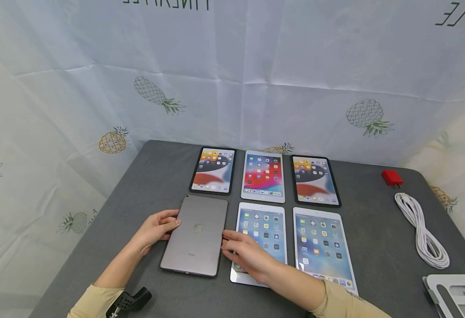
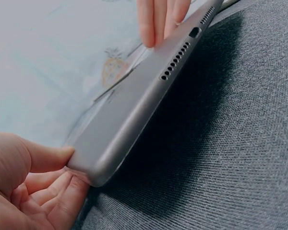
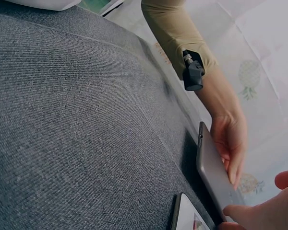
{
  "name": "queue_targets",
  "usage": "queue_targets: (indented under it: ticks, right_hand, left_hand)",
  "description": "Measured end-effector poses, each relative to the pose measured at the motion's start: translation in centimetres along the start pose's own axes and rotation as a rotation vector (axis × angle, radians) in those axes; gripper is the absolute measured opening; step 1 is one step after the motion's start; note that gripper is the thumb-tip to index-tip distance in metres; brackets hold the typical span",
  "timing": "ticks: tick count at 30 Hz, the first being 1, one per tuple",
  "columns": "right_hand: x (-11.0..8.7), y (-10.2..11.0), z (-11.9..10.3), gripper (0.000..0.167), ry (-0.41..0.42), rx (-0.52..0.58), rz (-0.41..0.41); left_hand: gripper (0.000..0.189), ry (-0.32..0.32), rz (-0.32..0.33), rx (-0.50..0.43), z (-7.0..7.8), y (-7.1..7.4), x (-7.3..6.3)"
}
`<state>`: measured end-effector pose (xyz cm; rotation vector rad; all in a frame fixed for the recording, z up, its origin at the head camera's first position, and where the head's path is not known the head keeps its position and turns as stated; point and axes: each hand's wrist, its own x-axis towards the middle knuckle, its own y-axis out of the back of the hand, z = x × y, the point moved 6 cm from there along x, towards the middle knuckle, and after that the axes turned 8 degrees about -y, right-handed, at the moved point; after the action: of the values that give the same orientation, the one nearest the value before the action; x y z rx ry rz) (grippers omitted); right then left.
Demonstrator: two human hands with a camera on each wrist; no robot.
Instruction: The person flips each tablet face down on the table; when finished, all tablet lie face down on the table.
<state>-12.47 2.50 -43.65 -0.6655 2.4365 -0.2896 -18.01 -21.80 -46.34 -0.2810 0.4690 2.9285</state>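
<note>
L hand is pinching the gray tablet, R hand is gripping its opp edge. Back's facing up btw.

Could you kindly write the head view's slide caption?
Left hand and right hand hold a gray tablet, back up, near five lit tablets.

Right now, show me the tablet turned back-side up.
The gray tablet, leftmost in the nearer row; the other five tablets show lit screens.

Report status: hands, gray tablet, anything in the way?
Left hand pinches gray tablet; right hand touches its other edge. Back up, near end off table. White tablet close by, partly hidden by right hand; nothing blocking.
</note>
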Motion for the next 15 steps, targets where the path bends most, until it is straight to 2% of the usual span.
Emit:
queue_targets:
  ticks: [9, 15]
  right_hand:
    - [-0.1, 0.32, 0.1, 0.066, 0.001, -0.017, -0.01]
    - [-0.12, 0.44, 0.19, 0.067, -0.001, -0.02, -0.002]
  left_hand:
    - [0.054, -0.012, 0.009, 0.004, 0.01, 0.05, -0.04]
    - [0.044, -0.011, 0.075, 0.08, 0.13, 0.32, -0.52]
